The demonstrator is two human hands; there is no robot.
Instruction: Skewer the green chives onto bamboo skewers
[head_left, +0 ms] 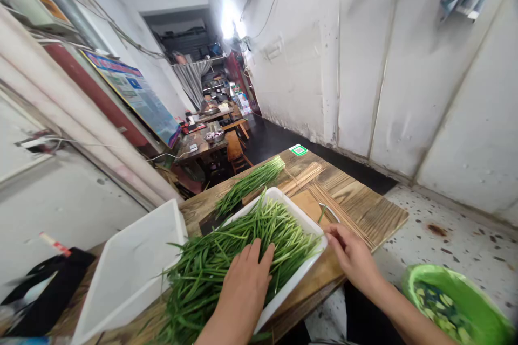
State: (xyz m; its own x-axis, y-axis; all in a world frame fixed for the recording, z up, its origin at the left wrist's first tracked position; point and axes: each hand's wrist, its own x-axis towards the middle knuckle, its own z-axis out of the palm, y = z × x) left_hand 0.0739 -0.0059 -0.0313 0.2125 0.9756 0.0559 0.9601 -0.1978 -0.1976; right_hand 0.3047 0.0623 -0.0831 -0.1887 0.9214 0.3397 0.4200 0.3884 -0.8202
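Note:
Long green garlic chives (218,248) fill a white plastic tray (301,275), their leafy ends hanging over its left side. My left hand (246,277) lies palm down on the chives, fingers apart, the tips partly sunk among the stalks. At the tray's right corner, my right hand (348,250) has its thumb and fingers closed on the rim. Behind the tray lies a separate bundle of chives (251,183), beside a knife with a dark blade (210,222) that the tray partly covers. Thin bamboo skewers (340,213) are spread out to the right.
A second white tray (133,264) stands at the left, next to a black bag (52,291). On the floor at lower right sits a green basin (469,302) with scraps inside. Farther back are a wooden table (202,145) and a stool (234,145).

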